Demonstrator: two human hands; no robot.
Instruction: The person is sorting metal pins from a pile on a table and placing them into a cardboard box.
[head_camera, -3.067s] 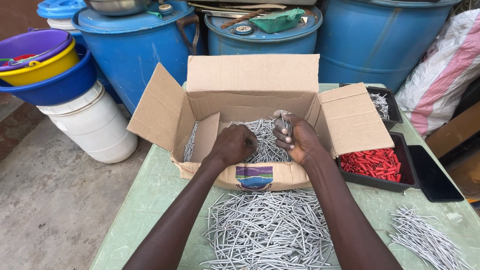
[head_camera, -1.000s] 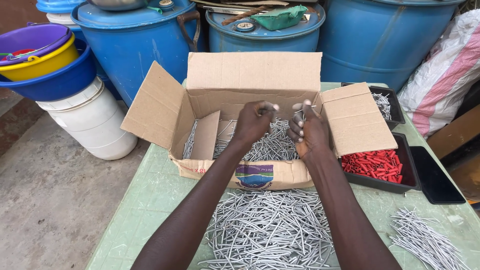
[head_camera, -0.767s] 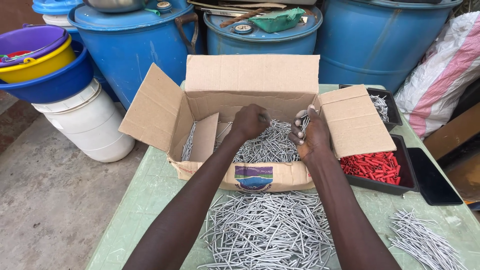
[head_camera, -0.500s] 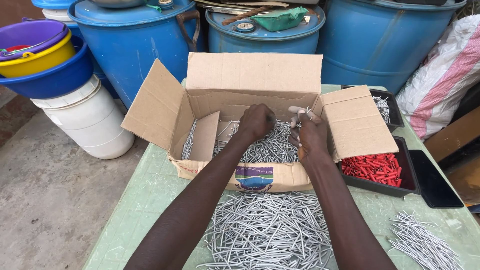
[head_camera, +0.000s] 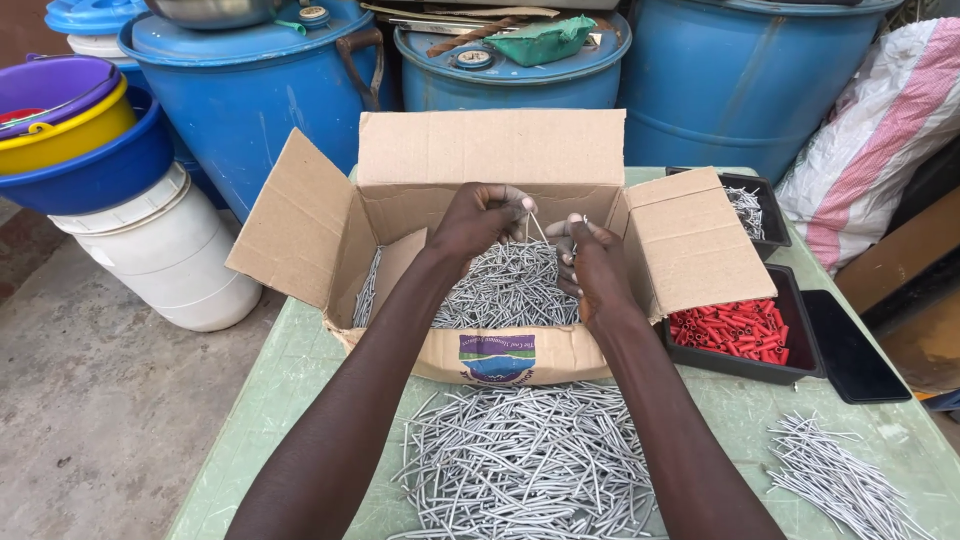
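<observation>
Your left hand hangs over the open cardboard box, fingers bunched and pinching the upper end of one thin grey wire piece. Your right hand is just beside it, also above the box, thumb and fingers closed on a small grey wire end at its top; whether that is the same piece or a second one cannot be told. The two hands are close together, nearly touching at the fingertips.

Box contents: a heap of grey wire pieces fills the bottom, directly under both hands. All four flaps stand open; the rear flap is upright, the side flaps splay outward, and the front flap carries a printed label.

On the green table, in front of the box and between your forearms, lies a second, looser pile of wire pieces. A smaller bundle of wire lies well apart at the right edge.

To the right of the box: a black tray holding red plastic plugs, touching the box's right flap. Behind it, another black tray with grey pieces. A dark flat slab lies just beside the red-plug tray.

Behind the table: blue drums, a white bucket, stacked coloured basins, a striped sack.
</observation>
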